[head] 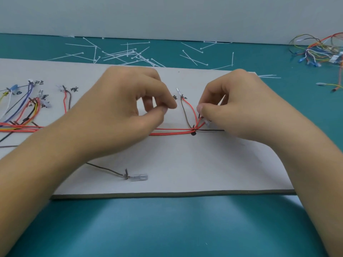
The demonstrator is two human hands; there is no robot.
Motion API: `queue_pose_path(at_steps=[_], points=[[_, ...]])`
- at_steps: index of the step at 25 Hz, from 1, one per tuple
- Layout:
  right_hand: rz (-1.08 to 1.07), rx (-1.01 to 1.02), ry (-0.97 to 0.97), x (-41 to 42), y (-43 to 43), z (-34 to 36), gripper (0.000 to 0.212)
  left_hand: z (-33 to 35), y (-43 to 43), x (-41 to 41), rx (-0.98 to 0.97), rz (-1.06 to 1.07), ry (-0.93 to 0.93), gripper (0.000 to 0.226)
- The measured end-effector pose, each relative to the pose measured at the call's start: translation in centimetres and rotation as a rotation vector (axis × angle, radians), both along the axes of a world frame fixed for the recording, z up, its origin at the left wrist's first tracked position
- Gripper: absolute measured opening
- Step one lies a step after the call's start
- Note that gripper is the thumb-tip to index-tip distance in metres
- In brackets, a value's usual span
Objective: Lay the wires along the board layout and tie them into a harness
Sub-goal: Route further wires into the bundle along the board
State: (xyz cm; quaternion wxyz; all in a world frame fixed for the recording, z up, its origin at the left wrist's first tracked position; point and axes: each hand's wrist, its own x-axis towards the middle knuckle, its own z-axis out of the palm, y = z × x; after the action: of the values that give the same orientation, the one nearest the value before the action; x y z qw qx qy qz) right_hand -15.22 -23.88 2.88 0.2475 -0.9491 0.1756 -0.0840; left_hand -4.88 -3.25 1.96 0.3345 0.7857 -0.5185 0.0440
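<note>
The right hand (239,106) is closed in a pinch, thumb against forefinger, on the red wires (193,112) where they rise beside a short dark peg near the middle of the board (167,164). The left hand (130,104) is curled with thumb and forefinger tips pressed together; whether anything is held between them cannot be told.

The red wire trunk (170,131) lies along the board's length, passing beneath the left hand and meeting a junction just below the right fingertips. From that junction a red and brown branch (185,110) climbs toward the far edge. The long axis of the trunk runs left to right, so the junction is judged nearer the right hand.

Finished branches (27,108) fan out toward the board's left end. Loose cable ties (128,54) are scattered beyond the far edge, and a spare wire bundle (317,51) lies past the far right corner.
</note>
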Motion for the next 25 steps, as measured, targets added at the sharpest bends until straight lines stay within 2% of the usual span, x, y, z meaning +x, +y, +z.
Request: queue_pose_path(at_steps=[3,6,7,10,11,15,20,25], points=[[-0.012,0.009,-0.008,0.3,0.2,-0.4,0.020,0.5,0.6,0.6,0.052,0.054,0.075,0.018],[0.020,0.011,0.019,0.4,0.2,-0.5,0.017,1.2,1.4,1.6,0.240,0.166,0.130,0.013],[0.034,0.007,0.030,0.4,0.2,-0.6,0.016,1.5,1.8,1.9,0.330,0.195,0.129,0.016],[0.044,-0.001,0.051,0.5,0.0,-0.7,0.016,2.4,2.5,2.2,0.530,0.206,0.125,0.045],[0.038,0.005,0.055,0.6,0.0,-0.7,0.016,2.6,2.6,2.3,0.556,0.202,0.130,0.045],[0.006,0.017,0.068,0.9,-0.1,-0.8,0.014,2.5,2.6,2.4,0.528,0.205,0.184,0.010],[-0.011,-0.021,0.062,1.2,1.0,-0.5,0.014,1.9,2.0,1.6,0.445,0.277,0.178,0.009],[-0.014,-0.064,0.119,1.4,0.8,0.0,0.018,1.5,1.5,1.1,0.436,0.320,0.096,0.013]])
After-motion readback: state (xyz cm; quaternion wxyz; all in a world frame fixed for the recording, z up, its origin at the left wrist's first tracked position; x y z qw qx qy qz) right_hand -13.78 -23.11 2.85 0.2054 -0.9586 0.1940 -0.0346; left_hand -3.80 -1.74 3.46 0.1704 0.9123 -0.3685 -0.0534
